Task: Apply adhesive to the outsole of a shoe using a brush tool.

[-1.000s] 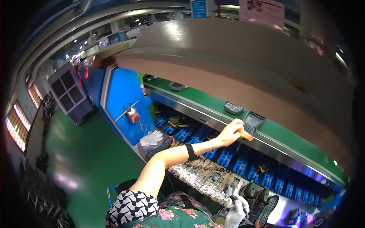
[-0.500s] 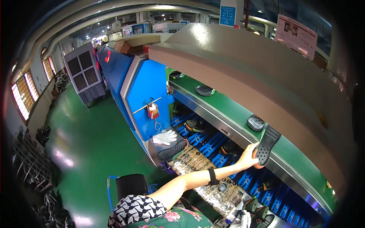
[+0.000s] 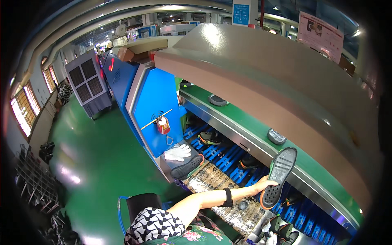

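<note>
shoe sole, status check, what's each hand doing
Left hand gripping black shoe sole, tread up, beside the green conveyor belt. Right hand not in view. Two soles riding the belt nearby.

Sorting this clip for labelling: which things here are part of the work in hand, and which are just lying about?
In hand:
left hand
black shoe sole, held
green conveyor belt
grey soles on the belt

Lying about:
white gloves
dark sole beside them
big floor fan
</note>
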Demonstrator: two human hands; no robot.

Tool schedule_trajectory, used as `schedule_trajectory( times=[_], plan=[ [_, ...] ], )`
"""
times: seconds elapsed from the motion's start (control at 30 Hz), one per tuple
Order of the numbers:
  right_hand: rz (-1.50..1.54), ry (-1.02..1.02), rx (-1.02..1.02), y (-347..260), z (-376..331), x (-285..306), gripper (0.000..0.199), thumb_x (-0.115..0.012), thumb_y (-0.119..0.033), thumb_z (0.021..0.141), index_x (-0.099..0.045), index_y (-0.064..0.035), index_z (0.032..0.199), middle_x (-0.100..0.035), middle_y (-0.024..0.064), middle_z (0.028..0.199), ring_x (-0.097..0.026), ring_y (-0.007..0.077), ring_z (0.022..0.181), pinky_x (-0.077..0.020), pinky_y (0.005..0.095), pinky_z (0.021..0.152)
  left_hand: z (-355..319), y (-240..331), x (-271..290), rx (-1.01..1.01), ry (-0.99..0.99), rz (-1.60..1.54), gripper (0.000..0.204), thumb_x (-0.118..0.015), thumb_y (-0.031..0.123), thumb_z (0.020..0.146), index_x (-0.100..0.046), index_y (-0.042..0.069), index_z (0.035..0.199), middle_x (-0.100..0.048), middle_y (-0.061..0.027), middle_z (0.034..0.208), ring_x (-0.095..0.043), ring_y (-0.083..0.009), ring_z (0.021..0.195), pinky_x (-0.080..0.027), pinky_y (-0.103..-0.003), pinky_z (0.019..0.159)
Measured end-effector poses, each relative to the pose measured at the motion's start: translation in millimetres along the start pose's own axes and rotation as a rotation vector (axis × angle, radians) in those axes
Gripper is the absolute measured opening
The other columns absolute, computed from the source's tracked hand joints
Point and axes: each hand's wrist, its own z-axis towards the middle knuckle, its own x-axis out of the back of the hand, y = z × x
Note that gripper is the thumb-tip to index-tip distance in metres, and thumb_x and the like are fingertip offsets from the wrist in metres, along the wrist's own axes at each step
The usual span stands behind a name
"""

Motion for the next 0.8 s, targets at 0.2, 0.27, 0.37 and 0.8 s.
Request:
schedule_trajectory(
  times=[0.2,0.27,0.37,0.8],
  plan=[
    [-0.205,0.029,0.329,-102,34,-15,0.025,-0.074,-0.008,0.089,-0.074,-0.0001,0.113,-0.074,0.0167,0.11,-0.07,0.0332,0.104,-0.0543,0.0436,0.096,-98,-30,35,0.224,-0.07,-0.092,0.066,-0.074,0.003,0.077,-0.053,0.001,0.14,-0.068,-0.0076,0.117,-0.066,-0.0158,0.104,-0.055,-0.033,0.093],
    [-0.197,0.005,0.319,-108,32,-20,0.024,-0.068,-0.009,0.091,-0.074,0.001,0.112,-0.074,0.0174,0.109,-0.07,0.0348,0.104,-0.0541,0.044,0.096,-137,-40,47,0.293,-0.067,-0.117,0.073,-0.074,0.002,0.076,-0.049,0.002,0.145,-0.068,-0.0084,0.118,-0.067,-0.0163,0.102,-0.056,-0.034,0.092],
    [-0.06,-0.055,0.266,-77,29,-29,0.035,-0.065,-0.021,0.096,-0.073,0.0042,0.119,-0.074,0.0224,0.12,-0.067,0.0453,0.116,-0.0458,0.0741,0.101,-187,-34,47,0.488,-0.059,-0.21,0.082,-0.075,0.006,0.08,-0.041,0.007,0.154,-0.067,-0.0103,0.123,-0.067,-0.0171,0.104,-0.056,-0.034,0.094],
    [0.583,-0.198,-0.198,-133,62,-44,0.021,-0.074,0.005,0.082,-0.076,0.0058,0.103,-0.076,0.0195,0.113,-0.073,0.0279,0.105,-0.0557,0.0365,0.096,-194,18,19,0.405,-0.287,-0.727,0.121,-0.027,0.099,0.083,-0.061,-0.005,0.135,-0.07,-0.0278,0.12,-0.069,-0.0407,0.111,-0.054,-0.048,0.101]
  ],
)
